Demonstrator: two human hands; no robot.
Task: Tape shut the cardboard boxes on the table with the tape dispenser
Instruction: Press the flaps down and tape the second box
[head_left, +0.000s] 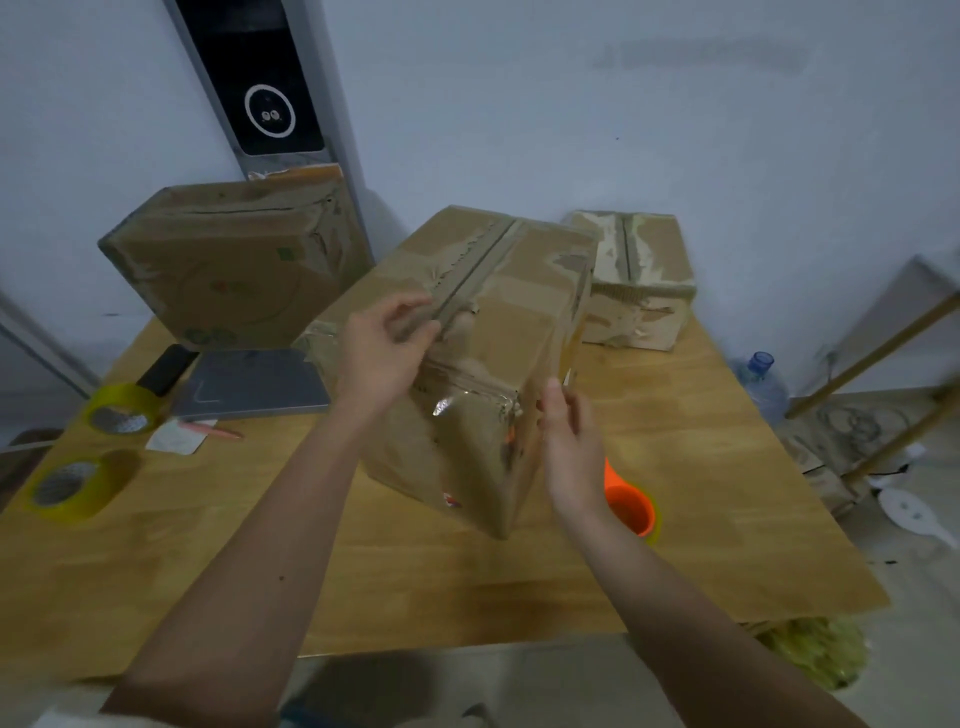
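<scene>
The worn brown cardboard box (483, 358), near the centre of the pale wooden worktop (467, 587), is pinched at its taped top seam by the left hand (382, 348), while the right hand (569, 441), fingers straight, is laid against its three o'clock side. It is judged light, stiff yet dentable, with slippery tape patches, and is best held by opposite walls near the corners. The orange tape dispenser (628, 501) is seen at four o'clock of the box, partly hidden.

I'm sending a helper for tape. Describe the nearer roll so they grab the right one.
On the wooden table, look to its left edge. Two yellowish tape rolls lie there; the nearer tape roll is closest to the front, apart from the farther roll beside the grey tablet.
</scene>
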